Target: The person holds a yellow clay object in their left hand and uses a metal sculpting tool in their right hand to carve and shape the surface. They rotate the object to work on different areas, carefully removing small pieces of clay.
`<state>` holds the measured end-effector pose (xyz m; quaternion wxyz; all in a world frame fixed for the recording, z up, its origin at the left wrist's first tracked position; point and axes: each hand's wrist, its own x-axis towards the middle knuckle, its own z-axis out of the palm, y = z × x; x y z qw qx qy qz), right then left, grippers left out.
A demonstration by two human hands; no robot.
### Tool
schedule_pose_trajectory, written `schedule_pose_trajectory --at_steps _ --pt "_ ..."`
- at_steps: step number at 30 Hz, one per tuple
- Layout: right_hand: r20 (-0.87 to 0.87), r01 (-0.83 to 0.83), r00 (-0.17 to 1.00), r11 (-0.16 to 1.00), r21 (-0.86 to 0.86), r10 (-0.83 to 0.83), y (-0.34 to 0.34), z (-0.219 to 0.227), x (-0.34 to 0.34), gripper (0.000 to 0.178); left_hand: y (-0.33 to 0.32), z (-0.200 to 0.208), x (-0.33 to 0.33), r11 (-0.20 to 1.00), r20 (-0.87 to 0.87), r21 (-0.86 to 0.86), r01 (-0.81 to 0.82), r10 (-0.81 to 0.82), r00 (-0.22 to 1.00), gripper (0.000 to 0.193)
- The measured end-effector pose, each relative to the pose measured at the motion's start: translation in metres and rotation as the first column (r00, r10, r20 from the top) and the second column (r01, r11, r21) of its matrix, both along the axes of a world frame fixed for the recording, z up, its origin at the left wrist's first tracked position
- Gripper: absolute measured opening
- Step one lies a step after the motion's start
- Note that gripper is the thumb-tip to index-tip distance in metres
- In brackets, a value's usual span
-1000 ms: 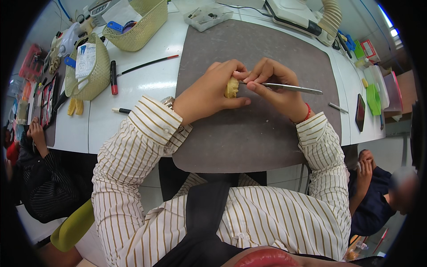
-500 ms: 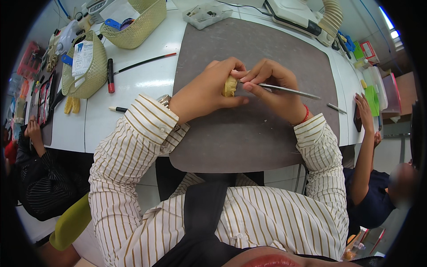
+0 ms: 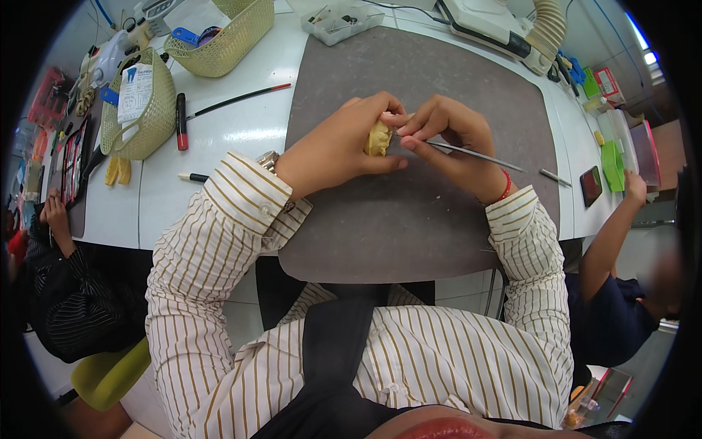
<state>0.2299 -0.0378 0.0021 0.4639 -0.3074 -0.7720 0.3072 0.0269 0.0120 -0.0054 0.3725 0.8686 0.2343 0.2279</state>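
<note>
While the left hand (image 3: 333, 150) wraps around a small yellow plaster cast (image 3: 378, 138), thumb under and fingers curled over the top, the right hand (image 3: 453, 143) comes in from the right with a thin metal carving tool (image 3: 475, 155) pinched near its tip. So that's both hands busy: left closed on the cast, right closed on the tool in a pen-style pinch, and the two meet just above the far half of the grey work mat (image 3: 409, 219).

The tool's working end sits right against the cast's right face, though the exact contact spot hides behind the fingertips. Its shaft trails off to the right, low over the mat.

What does this call for? Short, light strokes, I'd say. The cast looks brittle, so the left hand ought to brace it firmly while a right finger rests on the piece for support. Turning the cast rather than twisting the wrist would keep the tip in sight. One slip could gouge the surface or jab the thumb.

Around them, a second thin metal instrument (image 3: 555, 177) lies at the mat's right edge. Far left on the white table (image 3: 241, 139) sit two woven baskets (image 3: 142, 110), a red marker (image 3: 181, 121) and a long slim brush (image 3: 238, 100). Other people's arms show at both sides, well apart from this work.
</note>
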Motion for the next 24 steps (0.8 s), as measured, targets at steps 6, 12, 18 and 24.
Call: schedule_pose_trajectory --at_steps 6,12,18,24 --pt "0.034 0.023 0.999 0.996 0.091 -0.026 0.002 -0.006 -0.001 0.014 -0.001 0.002 0.002 1.0 -0.012 0.002 0.005 -0.005 1.0 0.057" --pt "-0.3 0.017 0.952 0.988 -0.155 -0.063 0.001 -0.005 0.005 0.015 -0.003 -0.003 0.003 0.994 0.058 0.103 -0.022 0.016 0.998 0.065" --pt "0.101 -0.012 0.995 0.954 0.299 -0.019 -0.009 0.004 -0.003 0.013 -0.007 -0.001 0.004 0.995 0.102 -0.099 -0.026 0.036 0.994 0.072" --pt "-0.058 0.186 0.982 0.978 0.091 -0.181 -0.006 0.0 0.006 0.012 -0.006 -0.005 0.004 0.984 0.082 0.177 -0.009 -0.006 0.997 0.061"
